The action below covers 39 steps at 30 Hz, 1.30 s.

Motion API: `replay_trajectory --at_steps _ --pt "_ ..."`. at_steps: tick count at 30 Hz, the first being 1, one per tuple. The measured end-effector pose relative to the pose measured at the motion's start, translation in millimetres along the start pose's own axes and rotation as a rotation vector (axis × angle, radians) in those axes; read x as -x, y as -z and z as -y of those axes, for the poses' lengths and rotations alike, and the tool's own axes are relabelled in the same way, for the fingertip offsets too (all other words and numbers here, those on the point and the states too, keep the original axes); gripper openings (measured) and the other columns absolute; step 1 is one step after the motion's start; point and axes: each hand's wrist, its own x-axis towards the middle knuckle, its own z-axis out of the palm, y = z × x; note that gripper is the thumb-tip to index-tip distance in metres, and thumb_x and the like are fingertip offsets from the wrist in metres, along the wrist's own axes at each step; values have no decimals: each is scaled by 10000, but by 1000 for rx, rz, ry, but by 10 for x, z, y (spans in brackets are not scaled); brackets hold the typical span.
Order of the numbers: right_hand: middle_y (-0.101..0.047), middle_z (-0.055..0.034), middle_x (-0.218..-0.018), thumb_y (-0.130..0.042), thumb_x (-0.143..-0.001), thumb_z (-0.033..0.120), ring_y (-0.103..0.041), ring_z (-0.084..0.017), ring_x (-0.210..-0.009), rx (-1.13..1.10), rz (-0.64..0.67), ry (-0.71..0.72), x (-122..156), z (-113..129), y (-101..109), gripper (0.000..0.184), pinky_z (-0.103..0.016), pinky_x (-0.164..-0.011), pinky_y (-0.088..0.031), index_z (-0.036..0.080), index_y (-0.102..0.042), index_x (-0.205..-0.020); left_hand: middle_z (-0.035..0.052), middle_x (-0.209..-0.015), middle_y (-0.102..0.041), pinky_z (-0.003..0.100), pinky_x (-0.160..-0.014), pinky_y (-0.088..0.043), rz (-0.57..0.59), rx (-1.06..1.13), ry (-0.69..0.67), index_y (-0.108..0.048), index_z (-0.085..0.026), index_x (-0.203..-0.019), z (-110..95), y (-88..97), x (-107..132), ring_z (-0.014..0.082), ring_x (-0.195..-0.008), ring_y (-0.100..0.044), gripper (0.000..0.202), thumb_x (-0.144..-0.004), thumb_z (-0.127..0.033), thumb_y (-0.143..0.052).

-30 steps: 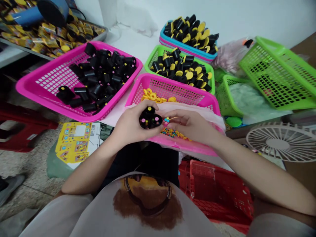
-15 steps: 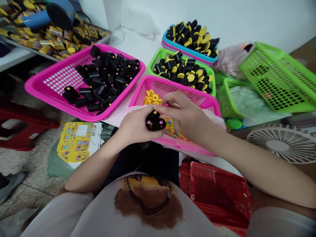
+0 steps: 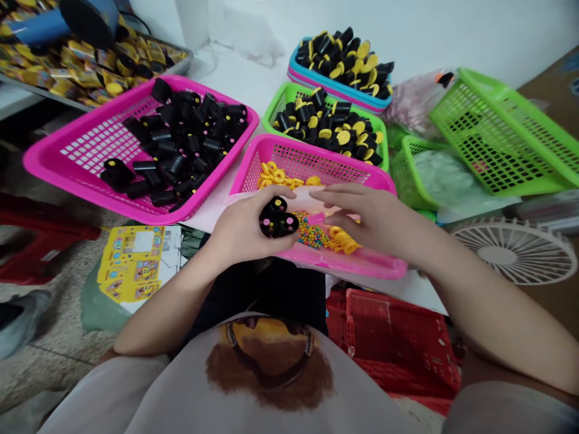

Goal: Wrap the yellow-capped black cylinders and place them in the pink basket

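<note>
My left hand (image 3: 244,232) is closed around a bunch of short black tubes (image 3: 276,219) whose open ends face up, showing small coloured beads inside. It hovers over the near edge of a pink basket (image 3: 316,161) that holds yellow rings (image 3: 277,176), a pile of yellow caps (image 3: 344,240) and many tiny coloured beads (image 3: 311,235). My right hand (image 3: 375,220) hangs over the same basket just right of the tubes, fingers curved and pointing left above the beads and caps. I cannot see anything in its fingers.
A big pink basket (image 3: 76,160) of black tubes lies to the left. Green (image 3: 377,129) and blue (image 3: 337,90) baskets behind hold tubes with yellow caps. Two more green baskets (image 3: 502,138) and a white fan (image 3: 511,256) are at the right, a red crate (image 3: 398,343) below.
My right hand has dropped from the yellow rings at the back of the basket to the near right, over the caps and beads. The left hand keeps hold of the tubes.
</note>
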Motion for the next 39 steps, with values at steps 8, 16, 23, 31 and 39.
replay_trajectory --at_steps 8,16,23,31,39 --pt "-836 -83 -836 -805 -849 166 -724 -191 -623 80 302 -162 471 -663 -415 66 -325 -618 -558 214 -829 -887 9 -1137 -788 335 -834 -552 -14 -61 -28 -639 -284 -1371 13 11 4 227 -923 -756 647 -764 -454 -784" --pt "-834 -46 -973 -725 -905 312 -795 -194 -805 48 345 -134 695 -726 -411 149 -301 -671 -582 241 -838 -971 13 -1104 -778 311 -803 -548 -44 -102 -13 -659 -265 -1345 -13 13 14 221 -920 -745 639 -748 -459 -775" --pt "-792 -56 -810 -614 -862 99 -761 -240 -761 8 267 -207 819 -612 -260 211 -381 -706 -608 259 -724 -777 6 -1069 -754 283 -783 -582 -43 -94 -19 -619 -235 -1364 -66 72 12 186 -872 -732 641 -779 -436 -787" --pt "-822 -23 -963 -775 -925 160 -795 -193 -861 -194 -611 -159 609 537 -186 143 -332 -749 -669 271 -773 -1014 63 -1427 -707 350 -1109 -587 20 128 -272 -546 -227 -1422 -404 -96 158 234 -1250 -732 649 -817 -229 -779" --pt "-805 -66 -1333 -653 -1046 133 -786 -226 -1241 -184 -543 138 543 586 -470 381 -395 -1049 -696 295 -738 -1380 98 -1564 -609 386 -1215 -533 63 286 -233 -479 -215 -1473 -297 -176 161 269 -1435 -629 771 -795 -290 -839"
